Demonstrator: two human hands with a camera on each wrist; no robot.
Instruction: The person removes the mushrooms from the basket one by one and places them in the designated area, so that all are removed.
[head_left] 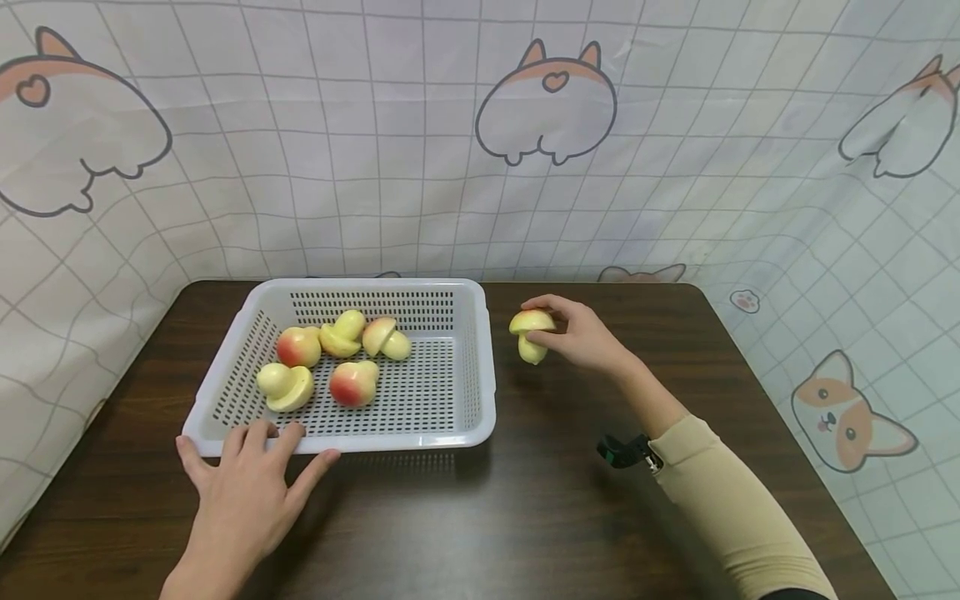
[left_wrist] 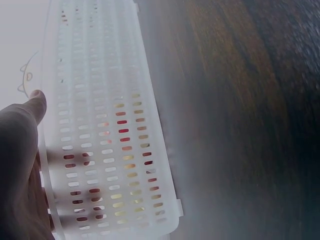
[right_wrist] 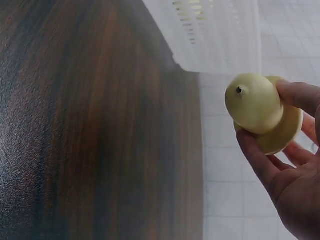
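Note:
My right hand pinches a mushroom between thumb and fingers, to the right of the basket. It has a red-and-yellow cap and a pale yellow stem, which points down. The right wrist view shows the stem end of this mushroom, with a small dark spot on it. My left hand rests on the near rim of a white slotted plastic basket, fingers lying over the edge and thumb spread out along it. Inside, towards the left, lie several similar mushrooms.
A dark wooden table carries the basket. Behind and on the right hangs a white cloth with a grid and cartoon dogs. A black band with a small device is at my right wrist, by the beige sleeve.

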